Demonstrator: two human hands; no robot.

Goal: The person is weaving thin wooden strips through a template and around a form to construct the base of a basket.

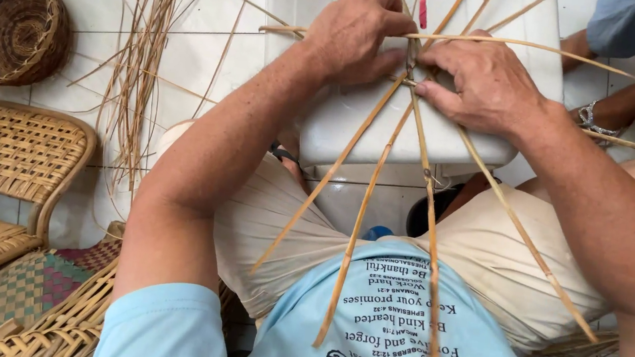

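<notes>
Several long tan cane strips (362, 208) cross in a star shape on top of a white plastic stool (357, 119) between my knees. My left hand (355, 34) presses down on the crossing point from the left, fingers closed over the strips. My right hand (483, 82) pinches the same crossing from the right, and a thin strand (574, 57) runs from it toward the upper right. The strip ends fan out toward my light blue shirt (404, 326).
A round woven basket (6, 19) sits at the upper left on the white tiled floor. Loose cane strands (142, 60) lie beside it. Woven rattan chair parts (6, 148) fill the lower left. Another person's arm with a bracelet (608, 109) is at the upper right.
</notes>
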